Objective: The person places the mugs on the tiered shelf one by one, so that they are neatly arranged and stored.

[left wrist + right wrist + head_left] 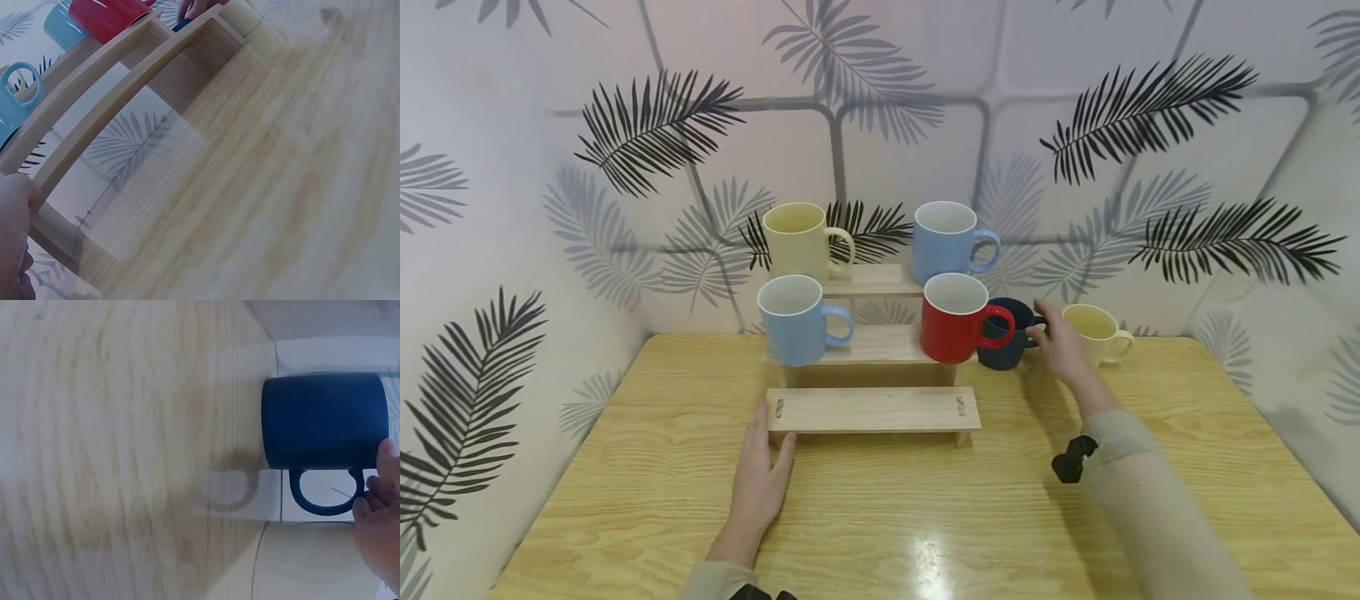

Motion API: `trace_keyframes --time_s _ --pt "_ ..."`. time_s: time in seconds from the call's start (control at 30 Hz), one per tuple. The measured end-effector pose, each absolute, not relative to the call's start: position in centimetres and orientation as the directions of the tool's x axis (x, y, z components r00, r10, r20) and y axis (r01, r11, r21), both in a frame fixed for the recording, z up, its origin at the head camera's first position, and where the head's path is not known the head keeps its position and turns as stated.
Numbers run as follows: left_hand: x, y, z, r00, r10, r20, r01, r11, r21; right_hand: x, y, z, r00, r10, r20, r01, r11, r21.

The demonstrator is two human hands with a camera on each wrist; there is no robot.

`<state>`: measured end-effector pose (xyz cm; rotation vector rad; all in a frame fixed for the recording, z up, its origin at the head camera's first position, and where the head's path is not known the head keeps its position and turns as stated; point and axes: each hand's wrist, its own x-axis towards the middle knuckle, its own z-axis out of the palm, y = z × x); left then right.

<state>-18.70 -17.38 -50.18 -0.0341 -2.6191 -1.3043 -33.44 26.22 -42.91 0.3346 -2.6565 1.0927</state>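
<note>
A dark blue mug [1002,353] is behind the right end of a tiered wooden stand [868,408], partly hidden by a red mug. My right hand [1063,346] pinches its handle near the top, with the thumb by the rim, as the right wrist view shows the mug [325,422] upright. Whether its base touches the table cannot be told. My left hand [760,487] grips the left end of the stand's lowest shelf, thumb at the front edge, fingers along the side. A yellow mug [1092,327] stands just right of my right hand, partly hidden by it.
On the middle shelf are a light blue mug [793,329] at left and the red mug [947,329] at right. The top shelf bears a yellow mug [793,246] and another light blue mug [942,250]. A leaf-patterned wall [910,50] rises behind the wooden table [865,517].
</note>
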Motion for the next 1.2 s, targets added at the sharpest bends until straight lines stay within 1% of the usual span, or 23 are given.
trace_keyframes --time_s 0.27,0.4,0.5,0.63,0.73,0.83,0.93,1.03,1.13,1.2 --pt "-18.7 -17.3 -50.2 -0.975 -0.07 0.211 0.127 0.605 0.786 -33.7 26.4 -41.9 -0.973 -0.192 0.124 -0.226 0.72 -0.656" --pt "-18.7 -17.4 -50.2 -0.974 -0.07 0.217 0.132 0.604 0.786 -33.7 26.1 -41.5 -0.971 -0.218 0.094 -0.227 0.736 -0.638" --pt "-18.7 -17.4 -50.2 -0.974 -0.073 0.215 0.128 0.606 0.785 -33.5 25.7 -41.8 -0.97 -0.209 0.127 -0.242 0.738 -0.63" --pt "-18.7 -17.4 -50.2 -0.975 -0.079 0.207 0.118 0.609 0.785 -32.8 25.3 -42.5 -0.962 -0.164 0.22 -0.27 0.707 -0.654" --pt "-18.7 -17.4 -50.1 -0.975 -0.08 0.205 0.115 0.609 0.785 -32.3 25.1 -43.1 -0.952 -0.092 0.293 -0.277 0.673 -0.686" --pt "-18.6 -17.5 -50.2 -0.975 -0.082 0.208 0.116 0.609 0.784 -32.1 24.9 -44.0 -0.942 -0.012 0.335 -0.269 0.622 -0.735" --pt "-18.6 -17.5 -50.2 -0.974 -0.085 0.212 0.118 0.61 0.783 -32.0 24.8 -44.6 -0.937 0.054 0.344 -0.254 0.57 -0.781" --pt "-18.6 -17.4 -50.2 -0.973 -0.084 0.213 0.118 0.611 0.783 -32.0 24.8 -45.1 -0.934 0.114 0.34 -0.249 0.476 -0.843" --pt "-18.7 -17.4 -50.2 -0.973 -0.083 0.213 0.12 0.609 0.784 -32.1 24.7 -45.4 -0.927 0.17 0.336 -0.24 0.419 -0.876" --pt "-18.7 -17.5 -50.3 -0.975 -0.078 0.21 0.12 0.61 0.783 -32.2 24.6 -45.6 -0.92 0.203 0.336 -0.232 0.407 -0.883"
